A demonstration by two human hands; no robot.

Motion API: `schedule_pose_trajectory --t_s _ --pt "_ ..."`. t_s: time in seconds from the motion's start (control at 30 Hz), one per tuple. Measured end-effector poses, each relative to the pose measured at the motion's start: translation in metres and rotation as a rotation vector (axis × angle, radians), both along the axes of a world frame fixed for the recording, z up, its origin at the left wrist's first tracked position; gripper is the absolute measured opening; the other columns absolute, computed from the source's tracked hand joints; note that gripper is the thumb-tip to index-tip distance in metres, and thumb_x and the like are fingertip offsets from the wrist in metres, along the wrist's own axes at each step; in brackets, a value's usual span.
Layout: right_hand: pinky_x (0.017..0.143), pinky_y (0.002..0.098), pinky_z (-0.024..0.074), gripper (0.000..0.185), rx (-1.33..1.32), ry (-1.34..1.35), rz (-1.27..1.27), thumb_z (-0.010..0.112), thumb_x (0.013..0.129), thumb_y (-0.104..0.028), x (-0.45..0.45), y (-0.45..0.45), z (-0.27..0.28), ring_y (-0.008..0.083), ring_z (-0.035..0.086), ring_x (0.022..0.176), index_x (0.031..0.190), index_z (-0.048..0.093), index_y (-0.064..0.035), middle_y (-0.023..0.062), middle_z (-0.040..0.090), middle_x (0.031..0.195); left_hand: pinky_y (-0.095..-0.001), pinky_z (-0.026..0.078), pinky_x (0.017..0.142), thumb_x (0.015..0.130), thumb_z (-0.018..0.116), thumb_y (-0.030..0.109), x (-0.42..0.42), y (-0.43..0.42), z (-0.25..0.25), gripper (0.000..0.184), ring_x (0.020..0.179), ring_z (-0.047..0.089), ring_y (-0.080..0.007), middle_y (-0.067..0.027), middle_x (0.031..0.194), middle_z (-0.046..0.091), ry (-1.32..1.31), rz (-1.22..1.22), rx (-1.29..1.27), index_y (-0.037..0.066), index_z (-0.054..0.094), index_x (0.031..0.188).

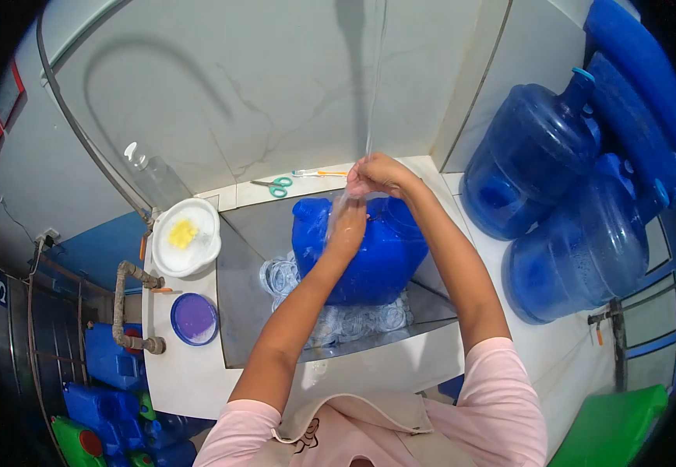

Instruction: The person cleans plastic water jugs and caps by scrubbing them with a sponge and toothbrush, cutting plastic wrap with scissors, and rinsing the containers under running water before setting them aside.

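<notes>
Blue plastic forms the jug (357,268) inside your grey sink (238,311), resting over clear round pieces (369,321). Your left hand (346,223) is at the jug's top, while your right hand (379,174) has its fingers curled just above it, by the thin water stream (370,128); whether either grips anything, you cannot tell. Left of the sink sits a white basin (168,263) with yellow-and-white contents; behind the sink lie green-handled scissors (279,187); right of it, large blue bottles (529,156).
</notes>
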State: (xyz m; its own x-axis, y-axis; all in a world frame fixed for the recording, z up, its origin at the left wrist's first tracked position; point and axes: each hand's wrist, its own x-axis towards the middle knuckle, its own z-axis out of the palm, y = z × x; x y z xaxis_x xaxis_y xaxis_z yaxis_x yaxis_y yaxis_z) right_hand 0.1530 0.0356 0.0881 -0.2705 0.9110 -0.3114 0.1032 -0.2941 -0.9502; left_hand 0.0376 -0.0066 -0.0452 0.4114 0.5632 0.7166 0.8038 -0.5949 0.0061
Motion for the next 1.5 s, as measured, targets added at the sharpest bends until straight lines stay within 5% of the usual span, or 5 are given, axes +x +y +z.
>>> schedule_pose_trajectory --t_s 0.6,0.77,0.93,1.33,1.5 --pt "0.054 0.0241 0.0474 0.018 0.382 -0.395 0.006 0.051 0.081 -0.011 -0.002 -0.011 -0.025 0.0124 0.059 0.057 0.082 0.065 0.0002 0.0066 0.063 0.070 -0.0505 0.045 0.078 0.093 0.029 0.051 -0.053 -0.018 0.041 0.066 0.081 0.060 -0.0433 -0.0259 0.082 0.063 0.052 -0.122 -0.955 -0.001 0.065 0.077" --pt "0.099 0.0414 0.0366 0.071 0.848 -0.910 0.362 0.062 0.069 -0.013 -0.029 -0.065 -0.078 0.0402 0.046 0.115 0.131 0.034 0.0070 0.0290 0.043 0.124 -0.0505 0.046 0.073 0.096 0.030 0.029 -0.049 -0.023 -0.013 0.046 0.076 0.059 -0.0444 -0.0265 0.080 0.061 -0.297 0.013 -0.773 -0.004 0.059 0.082" --pt "0.070 0.0422 0.0422 0.066 1.257 -1.095 0.183 0.064 0.076 -0.029 -0.014 -0.085 -0.090 0.0307 0.054 0.088 0.129 0.040 0.0035 0.0170 0.054 0.095 -0.0468 0.046 0.075 0.094 0.037 0.023 -0.082 -0.081 0.029 0.033 0.086 0.058 -0.0409 -0.0240 0.091 0.061 -0.171 -0.122 -0.731 -0.002 0.058 0.088" --pt "0.060 0.0395 0.0416 0.057 1.368 -1.117 -0.162 0.065 0.074 -0.042 -0.074 -0.070 -0.004 0.0283 0.058 0.067 0.109 0.058 0.0015 0.0128 0.058 0.072 -0.0323 0.046 0.067 0.089 0.047 0.043 -0.251 -0.125 -0.107 0.041 0.073 0.058 -0.0192 -0.0029 0.079 0.060 -1.491 0.556 -1.399 0.007 0.060 0.105" --pt "0.063 0.0404 0.0472 0.046 1.522 -0.871 -0.437 0.068 0.074 -0.038 -0.049 -0.069 0.105 0.0324 0.060 0.068 0.103 0.063 -0.0027 0.0163 0.060 0.074 -0.0337 0.051 0.075 0.089 0.044 0.046 -0.244 -0.123 -0.064 0.045 0.085 0.061 -0.0176 -0.0083 0.099 0.062 -1.807 -0.083 -1.406 0.007 0.057 0.108"
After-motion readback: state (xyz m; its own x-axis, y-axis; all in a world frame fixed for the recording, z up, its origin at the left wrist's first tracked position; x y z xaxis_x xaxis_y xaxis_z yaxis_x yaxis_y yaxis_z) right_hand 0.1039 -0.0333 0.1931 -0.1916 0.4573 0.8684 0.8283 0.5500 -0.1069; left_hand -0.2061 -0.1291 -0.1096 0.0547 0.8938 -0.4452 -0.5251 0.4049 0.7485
